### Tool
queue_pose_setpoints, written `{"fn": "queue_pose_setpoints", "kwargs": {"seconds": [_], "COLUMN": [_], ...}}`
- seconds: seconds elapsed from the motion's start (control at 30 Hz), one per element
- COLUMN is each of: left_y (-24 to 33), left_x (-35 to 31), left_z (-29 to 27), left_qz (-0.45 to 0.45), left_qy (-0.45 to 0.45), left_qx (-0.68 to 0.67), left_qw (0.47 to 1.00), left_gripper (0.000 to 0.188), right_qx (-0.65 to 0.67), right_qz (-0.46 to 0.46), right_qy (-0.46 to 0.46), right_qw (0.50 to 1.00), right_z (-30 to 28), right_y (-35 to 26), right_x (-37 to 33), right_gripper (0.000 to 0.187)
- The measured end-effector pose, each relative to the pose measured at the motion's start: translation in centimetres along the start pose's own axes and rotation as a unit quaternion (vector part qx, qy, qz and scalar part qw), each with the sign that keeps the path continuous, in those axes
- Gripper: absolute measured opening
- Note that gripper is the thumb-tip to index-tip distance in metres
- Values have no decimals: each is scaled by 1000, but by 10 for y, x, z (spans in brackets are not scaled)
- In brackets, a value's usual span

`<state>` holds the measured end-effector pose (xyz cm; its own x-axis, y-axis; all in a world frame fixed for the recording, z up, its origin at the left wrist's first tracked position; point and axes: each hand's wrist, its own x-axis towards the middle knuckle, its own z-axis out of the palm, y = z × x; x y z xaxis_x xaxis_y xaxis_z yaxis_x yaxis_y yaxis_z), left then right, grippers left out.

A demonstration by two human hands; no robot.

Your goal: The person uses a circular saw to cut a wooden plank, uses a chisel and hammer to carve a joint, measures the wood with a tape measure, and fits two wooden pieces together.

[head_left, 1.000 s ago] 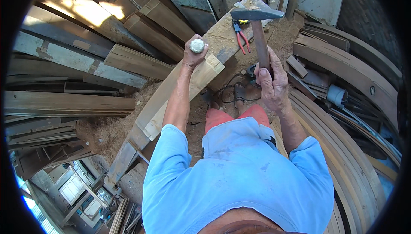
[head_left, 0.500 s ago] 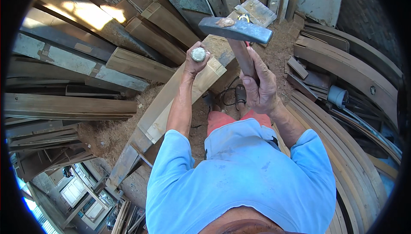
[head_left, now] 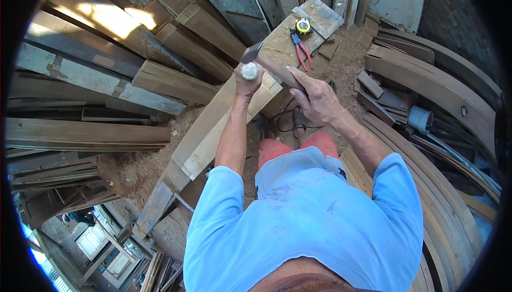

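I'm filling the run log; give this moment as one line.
left hand: grips chisel on plank | right hand: holds hammer, head at chisel

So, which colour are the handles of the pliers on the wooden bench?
Red. The pliers lie beside a yellow tape measure; the head view shows them best.

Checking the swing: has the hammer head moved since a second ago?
Yes. The hammer head has come down from above the red-handled pliers onto the chisel held in the left hand, well left of them.
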<state>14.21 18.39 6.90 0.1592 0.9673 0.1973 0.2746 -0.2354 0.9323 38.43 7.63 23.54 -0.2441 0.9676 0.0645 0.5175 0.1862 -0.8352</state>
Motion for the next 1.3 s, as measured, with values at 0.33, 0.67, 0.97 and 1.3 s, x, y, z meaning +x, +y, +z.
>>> {"fn": "queue_pose_setpoints", "kwargs": {"seconds": [0.33, 0.67, 0.97, 1.3], "left_y": [3, 23, 11, 13], "left_x": [22, 16, 17, 11], "left_z": [-1, 8, 17, 6], "left_qz": [-19, 47, -20, -17], "left_qy": [-48, -91, 102, -66], "left_qx": [-28, 69, 4, 43], "left_qw": [998, 992, 995, 997], "left_gripper": [16, 18, 16, 18], "right_qx": [172, 9, 131, 174], "right_qz": [-20, -100, -1, 4], "right_qy": [192, 186, 103, 223], "right_qw": [966, 977, 986, 959], "right_z": [-43, 8, -1, -41], "right_y": [-44, 19, -8, -27], "right_x": [0, -6, -7, -14], "right_gripper": [54, 57, 56, 54]}}
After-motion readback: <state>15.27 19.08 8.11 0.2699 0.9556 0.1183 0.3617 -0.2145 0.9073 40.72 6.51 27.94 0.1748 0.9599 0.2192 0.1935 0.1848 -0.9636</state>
